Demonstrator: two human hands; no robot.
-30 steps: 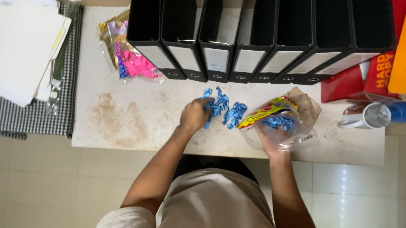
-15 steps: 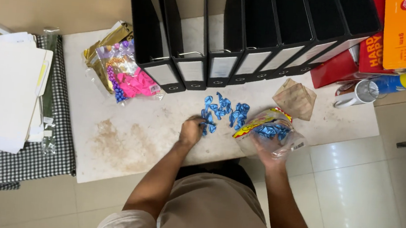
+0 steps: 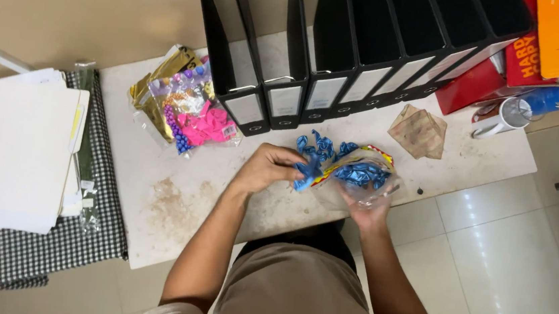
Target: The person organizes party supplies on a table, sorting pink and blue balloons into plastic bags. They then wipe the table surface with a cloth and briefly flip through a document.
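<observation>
- Near the front edge of the table (image 3: pixel 155 186), right of its middle, your left hand (image 3: pixel 266 168) is closed around a small bunch of blue balloons (image 3: pixel 308 171) at the mouth of the clear plastic bag (image 3: pixel 358 181).
- Your right hand (image 3: pixel 368 212) grips that bag from below, fingers curled on its underside, the opening tipped toward your left hand.
- Inside the bag: a good clump of blue balloons already, seen through the plastic.
- Still loose on the table: a small scatter of blue balloons (image 3: pixel 324 146) just behind the bag, between it and the row of black binders (image 3: pixel 286 77) standing along the back edge.
- Judgement: the gathering looks mostly done; the bunch in your left hand and the loose few behind the bag remain.
- Toward the left back corner: a second packet with pink balloons (image 3: pixel 205 123) lying on gold foil packs, untouched, well apart from both hands.
- Right of the bag: a folded brownish plastic wrapper (image 3: pixel 420 130); farther right, a white mug (image 3: pixel 505 116) on its side by the right edge.
- Off the table's left edge: a stack of white papers (image 3: pixel 21 148) on checked cloth (image 3: pixel 49 251).
</observation>
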